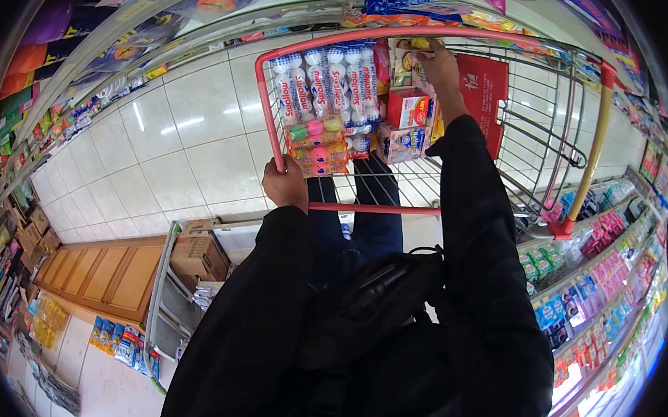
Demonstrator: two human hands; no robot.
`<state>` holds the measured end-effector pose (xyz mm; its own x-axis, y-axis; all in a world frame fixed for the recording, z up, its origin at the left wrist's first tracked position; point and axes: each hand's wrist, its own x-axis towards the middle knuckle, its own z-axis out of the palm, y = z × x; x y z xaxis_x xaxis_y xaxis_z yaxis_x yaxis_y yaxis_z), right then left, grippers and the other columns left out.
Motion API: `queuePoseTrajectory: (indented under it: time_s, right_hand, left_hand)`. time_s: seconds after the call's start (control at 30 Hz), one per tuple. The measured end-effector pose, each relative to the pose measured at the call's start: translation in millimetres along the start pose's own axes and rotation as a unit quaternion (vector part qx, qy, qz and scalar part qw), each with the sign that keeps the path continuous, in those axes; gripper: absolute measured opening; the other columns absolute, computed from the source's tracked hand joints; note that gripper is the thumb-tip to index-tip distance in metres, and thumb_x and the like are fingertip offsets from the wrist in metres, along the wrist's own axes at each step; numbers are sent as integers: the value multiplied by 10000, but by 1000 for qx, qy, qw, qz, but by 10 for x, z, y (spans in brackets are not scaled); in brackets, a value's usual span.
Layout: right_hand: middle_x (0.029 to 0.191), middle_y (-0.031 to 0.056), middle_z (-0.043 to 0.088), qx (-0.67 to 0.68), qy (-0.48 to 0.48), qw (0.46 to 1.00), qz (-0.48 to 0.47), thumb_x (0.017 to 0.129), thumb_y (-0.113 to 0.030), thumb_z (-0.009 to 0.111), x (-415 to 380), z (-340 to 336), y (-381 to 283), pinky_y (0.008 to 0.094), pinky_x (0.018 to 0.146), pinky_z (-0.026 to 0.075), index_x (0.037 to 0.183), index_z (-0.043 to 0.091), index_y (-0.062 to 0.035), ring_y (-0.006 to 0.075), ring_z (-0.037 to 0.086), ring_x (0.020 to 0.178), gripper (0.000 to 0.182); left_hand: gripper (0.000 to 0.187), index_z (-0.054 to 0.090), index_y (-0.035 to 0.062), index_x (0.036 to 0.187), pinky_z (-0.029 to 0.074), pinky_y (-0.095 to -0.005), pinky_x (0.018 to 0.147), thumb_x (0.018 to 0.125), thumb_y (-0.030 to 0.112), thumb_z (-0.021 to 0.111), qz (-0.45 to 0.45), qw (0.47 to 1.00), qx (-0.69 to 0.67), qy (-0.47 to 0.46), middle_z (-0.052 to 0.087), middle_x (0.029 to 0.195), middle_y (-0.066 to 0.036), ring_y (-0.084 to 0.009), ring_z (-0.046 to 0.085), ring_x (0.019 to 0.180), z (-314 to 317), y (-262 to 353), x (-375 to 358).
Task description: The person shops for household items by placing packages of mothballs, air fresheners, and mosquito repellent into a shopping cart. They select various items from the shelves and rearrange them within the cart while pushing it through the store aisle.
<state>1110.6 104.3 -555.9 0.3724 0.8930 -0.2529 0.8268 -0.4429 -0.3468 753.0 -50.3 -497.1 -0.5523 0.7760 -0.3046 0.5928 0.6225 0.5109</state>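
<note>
My left hand (pixel 284 185) is closed around the red rim (pixel 264 97) of a wire shopping cart at its near left corner. Deep in the cart, my right hand (pixel 439 68) has its fingers curled at a small light-coloured pack (pixel 402 66) with some yellow by the fingertips; the exact grip is hard to make out. Packs of Swallow mothballs (pixel 325 86) fill the cart's left part. Packs of colourful balls (pixel 318 158) lie in front of them. A red box (pixel 408 109) and a printed box (pixel 401 142) sit below my right hand.
A red panel (pixel 486 103) is at the cart's right, near the yellow handle bar (pixel 600 141). Stocked shelves (pixel 590 278) line the right side, with more shelving along the top and left. Cardboard boxes (pixel 197 254) and a wooden cabinet (pixel 101 271) stand at lower left.
</note>
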Motion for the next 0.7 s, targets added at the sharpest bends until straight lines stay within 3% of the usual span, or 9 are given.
queuePoseTrajectory:
  time_s: [0.1,0.17,0.23,0.3,0.37,0.5,0.57,0.63,0.7]
  right_hand:
    - [1063,204,661,32,45,995,-85,821,-283,706,-243,-299,123,435,830,522,1143,641,-77,350,663,950,389]
    - [1061,179,659,90,-17,993,-81,845,-238,695,-840,-1303,46,386,805,527,1123,647,-64,313,672,919,331]
    - [1028,144,674,143,75,977,-138,865,-74,656,-1351,-2057,38,308,805,519,1069,653,-17,249,679,921,212]
    - [1019,133,680,31,202,971,-126,874,-20,627,-1774,-2749,260,326,829,512,1047,662,-18,242,678,911,177]
    - [1053,144,678,48,316,947,-27,904,-92,622,-2100,-3260,644,339,867,498,1061,664,-21,252,667,966,178]
    - [1099,185,662,-29,376,922,93,907,-377,631,-2364,-3462,2068,392,917,469,1167,627,-21,311,622,1064,442]
    - [1039,213,667,-12,250,939,235,836,-520,663,-2367,-2866,3222,446,876,482,1154,614,9,359,623,1033,619]
    - [985,225,675,-86,149,938,300,795,-599,651,-2600,-3065,2120,493,826,493,1055,637,-3,393,626,1006,650]
    - [931,218,682,-64,203,927,309,804,-564,644,-2524,-2974,2166,508,772,504,993,641,-28,400,642,952,568]
  left_hand:
    - [260,634,-7,720,467,-474,593,829,224,585,-23,1000,3,-11,625,684,-217,-407,624,642,-51,13,13]
    - [252,638,3,725,473,-483,609,833,225,586,-29,999,-19,-20,638,726,-220,-419,626,677,-58,104,-36]
    - [253,642,5,731,476,-484,617,831,230,586,-23,999,-39,-23,642,734,-225,-418,633,692,-81,82,-38]
    - [269,654,-6,756,486,-488,641,828,245,592,-16,997,-63,-33,651,754,-240,-426,644,727,-45,-3,-20]
    - [277,667,-15,783,494,-491,660,830,247,590,-2,995,-84,-52,655,773,-255,-434,649,755,-59,-12,-9]
    - [306,675,-39,812,502,-520,681,837,243,558,10,991,-95,-89,646,773,-292,-469,643,796,20,-116,71]
    - [290,675,-31,809,501,-517,663,841,230,551,53,994,-81,-57,639,733,-287,-475,637,775,137,-240,121]
    - [293,677,-22,821,504,-520,670,836,256,584,71,994,-70,-44,641,750,-287,-477,637,764,147,-258,152]
    - [310,675,-19,901,513,-499,691,834,277,611,116,973,-114,-166,648,790,-285,-459,644,803,-13,-324,207]
